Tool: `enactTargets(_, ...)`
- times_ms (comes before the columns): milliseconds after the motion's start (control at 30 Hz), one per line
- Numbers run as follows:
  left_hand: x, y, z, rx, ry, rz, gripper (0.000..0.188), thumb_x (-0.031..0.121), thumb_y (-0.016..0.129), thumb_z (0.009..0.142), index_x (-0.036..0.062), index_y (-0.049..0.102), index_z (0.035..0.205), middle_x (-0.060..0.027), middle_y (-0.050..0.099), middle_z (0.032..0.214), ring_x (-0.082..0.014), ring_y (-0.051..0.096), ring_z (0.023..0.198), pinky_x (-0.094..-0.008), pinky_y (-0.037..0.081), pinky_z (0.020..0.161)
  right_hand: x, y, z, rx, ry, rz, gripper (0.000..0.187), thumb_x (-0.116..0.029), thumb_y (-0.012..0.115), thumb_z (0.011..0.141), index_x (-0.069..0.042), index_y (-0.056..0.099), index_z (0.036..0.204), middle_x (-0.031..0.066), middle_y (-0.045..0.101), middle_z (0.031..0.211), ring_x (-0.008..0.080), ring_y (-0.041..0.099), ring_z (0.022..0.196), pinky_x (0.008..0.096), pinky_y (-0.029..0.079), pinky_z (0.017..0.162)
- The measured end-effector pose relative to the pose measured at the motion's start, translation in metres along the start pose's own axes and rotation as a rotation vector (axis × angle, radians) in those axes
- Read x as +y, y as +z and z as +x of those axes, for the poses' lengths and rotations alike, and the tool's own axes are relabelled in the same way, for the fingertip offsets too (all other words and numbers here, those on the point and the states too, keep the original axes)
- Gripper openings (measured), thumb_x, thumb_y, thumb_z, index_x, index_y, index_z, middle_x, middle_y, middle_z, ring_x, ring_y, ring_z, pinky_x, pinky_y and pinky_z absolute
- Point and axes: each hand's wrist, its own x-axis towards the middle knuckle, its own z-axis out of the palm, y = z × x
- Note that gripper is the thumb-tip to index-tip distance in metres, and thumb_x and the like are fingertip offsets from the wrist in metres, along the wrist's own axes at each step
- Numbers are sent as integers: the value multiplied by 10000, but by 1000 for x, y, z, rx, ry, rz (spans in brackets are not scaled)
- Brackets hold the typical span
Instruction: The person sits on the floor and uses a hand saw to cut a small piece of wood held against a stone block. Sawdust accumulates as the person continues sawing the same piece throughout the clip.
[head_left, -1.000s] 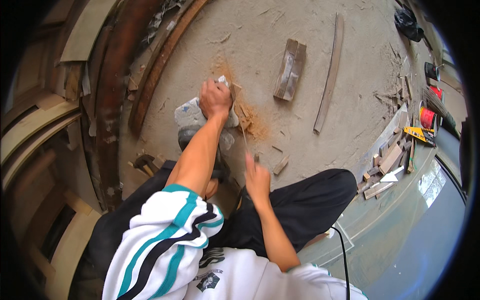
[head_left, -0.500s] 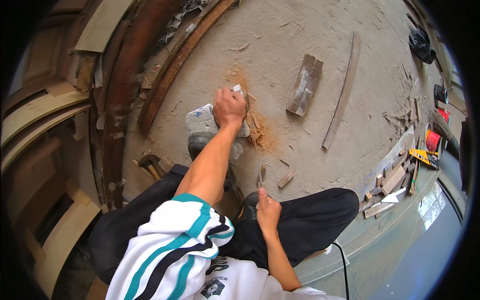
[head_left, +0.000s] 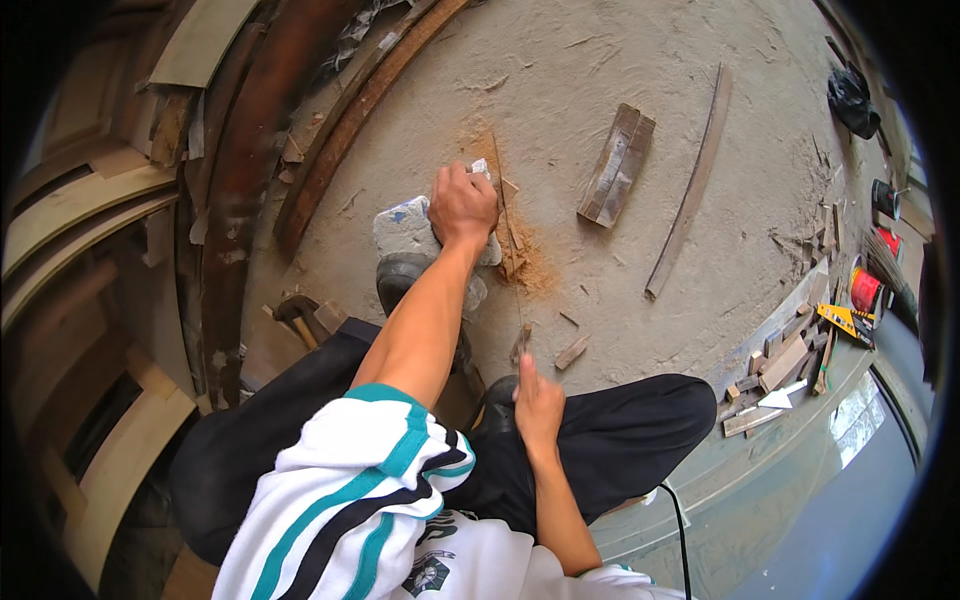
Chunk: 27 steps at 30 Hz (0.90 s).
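Note:
My left hand [head_left: 464, 207] is closed over a small piece, probably wood, and presses it down on a rough white block [head_left: 403, 229]. Its fingers hide most of the piece. My right hand [head_left: 540, 408] is wrapped round the handle of a handsaw [head_left: 517, 310]. The thin blade shows nearly edge-on, running away from me just right of my left hand and past its knuckles. Orange-brown sawdust [head_left: 535, 270] lies beside the block, under and around the blade. A dark shoe [head_left: 398, 277] of mine is against the block's near side.
A short wooden block [head_left: 616, 167] and a long thin strip [head_left: 692, 185] lie on the floor to the right. Offcuts [head_left: 785, 365] are heaped farther right, near a yellow package [head_left: 848, 322]. A hammer [head_left: 298, 318] rests left of my leg; long timbers [head_left: 350, 130] line the left.
My right hand has moved slightly forward with the handsaw, and more blade shows beyond my left hand. The left hand stays on the piece.

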Motion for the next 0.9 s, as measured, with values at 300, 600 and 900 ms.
enactTargets(300, -14, 4, -9, 31, -13, 36, 306, 250, 429, 886, 16, 622, 926, -218, 624, 996, -446, 595, 926, -519, 470, 796, -50, 23, 61, 27, -158, 19, 651, -490, 478, 1004, 73, 635, 718, 257, 564, 582, 427, 553, 525, 484, 438, 583)
enactTargets(600, -10, 8, -1, 37, 8, 31, 295, 246, 447, 882, 14, 628, 909, -213, 639, 967, -434, 597, 917, -512, 468, 809, -36, 21, 58, 1, -133, -27, 700, -499, 463, 1003, 74, 612, 631, 252, 539, 544, 399, 549, 518, 484, 438, 578)
enactTargets(900, -3, 7, -1, 58, 31, 26, 306, 257, 445, 882, 25, 643, 905, -213, 645, 970, -432, 604, 907, -510, 471, 805, 2, 4, -4, -14, 39, 8, 569, -462, 502, 997, 37, 700, 809, 229, 596, 602, 385, 634, 610, 455, 454, 576)
